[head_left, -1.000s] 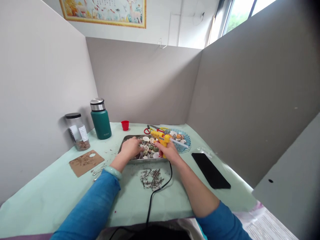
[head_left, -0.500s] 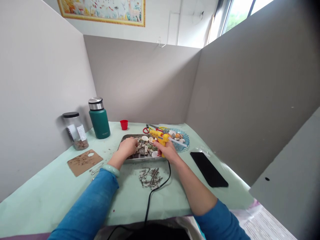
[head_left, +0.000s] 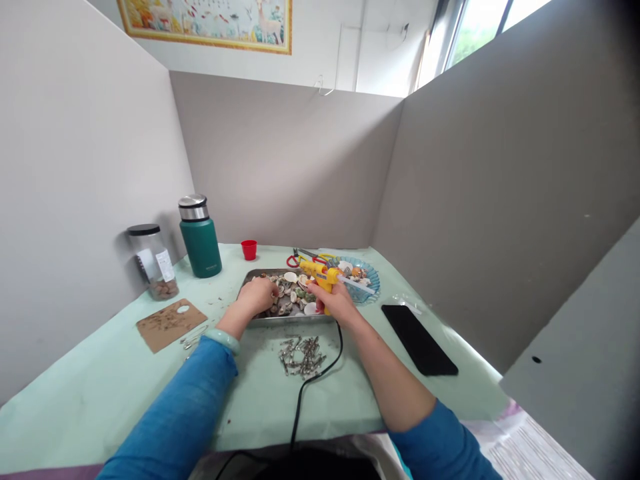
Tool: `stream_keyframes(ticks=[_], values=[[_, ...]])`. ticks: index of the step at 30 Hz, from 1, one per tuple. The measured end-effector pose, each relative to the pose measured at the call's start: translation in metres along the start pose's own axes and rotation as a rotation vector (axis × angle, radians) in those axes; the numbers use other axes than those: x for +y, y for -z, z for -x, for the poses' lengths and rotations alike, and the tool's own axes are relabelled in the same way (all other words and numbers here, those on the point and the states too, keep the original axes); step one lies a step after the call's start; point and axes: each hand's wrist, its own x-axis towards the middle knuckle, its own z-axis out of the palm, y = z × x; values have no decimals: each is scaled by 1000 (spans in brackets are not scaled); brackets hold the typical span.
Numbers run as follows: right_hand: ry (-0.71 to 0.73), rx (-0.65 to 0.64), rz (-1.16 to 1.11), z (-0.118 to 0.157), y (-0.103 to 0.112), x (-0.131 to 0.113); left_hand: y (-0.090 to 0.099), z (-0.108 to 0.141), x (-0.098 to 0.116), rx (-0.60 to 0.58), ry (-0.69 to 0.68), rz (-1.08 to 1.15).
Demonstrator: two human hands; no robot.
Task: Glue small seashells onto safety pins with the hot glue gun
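A yellow hot glue gun (head_left: 326,275) is gripped in my right hand (head_left: 336,301), with a clear glue stick poking out of its back end to the right. It is held over the right part of a metal tray (head_left: 287,321) full of mixed seashells (head_left: 291,293). My left hand (head_left: 259,295) reaches into the tray's left side, its fingers curled down among the shells. Whatever those fingertips may pinch is hidden from me. In front of the tray lies a heap of small metal clips (head_left: 303,356).
Behind the glue gun are a blue glass plate (head_left: 375,280) of shells and some pliers (head_left: 313,256). A black phone (head_left: 419,339) lies right; its neighbour is the gun's black cord (head_left: 299,400). Leftward stand a green bottle (head_left: 201,247), a jar (head_left: 154,263), a red cup (head_left: 249,250) and brown cardboard (head_left: 171,325).
My left hand has shifted very slightly within the shells, its fingers still bent down. The glue gun and my right hand keep their place.
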Motion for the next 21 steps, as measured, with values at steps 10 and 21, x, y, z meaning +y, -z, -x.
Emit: stream_keyframes(ticks=[10, 21], values=[[-23, -11, 29, -1, 0, 2, -1, 2, 9, 8, 82, -23], [2, 7, 60, -2, 1, 6, 11, 3, 9, 74, 105, 712]])
